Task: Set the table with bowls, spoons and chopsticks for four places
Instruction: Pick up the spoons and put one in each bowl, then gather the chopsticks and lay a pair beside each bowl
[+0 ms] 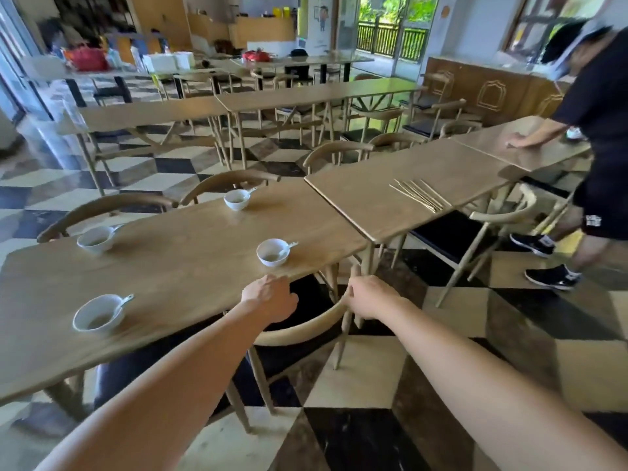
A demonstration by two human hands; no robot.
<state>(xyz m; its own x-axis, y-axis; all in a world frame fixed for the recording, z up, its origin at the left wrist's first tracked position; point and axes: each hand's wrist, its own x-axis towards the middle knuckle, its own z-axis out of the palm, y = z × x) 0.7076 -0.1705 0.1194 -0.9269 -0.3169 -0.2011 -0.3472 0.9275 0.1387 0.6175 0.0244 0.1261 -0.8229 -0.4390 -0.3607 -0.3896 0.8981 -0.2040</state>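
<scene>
Four glossy white round bowls [97, 317], each holding a white spoon [124, 302], already sat on the long matte wooden table [176, 266] at left and centre, so one step seemed left to you. Your left hand [272, 297] hung knuckles-up at the table's edge, its fingers curled out of sight, so I could not tell its grip; your right hand [368, 300] clasped the curved pale wooden chair back [306, 329]. You needed to free it and gather the thin, pale chopsticks [419, 195] fanned loosely on the next table at centre right, squaring their tips because such slim rods roll.
</scene>
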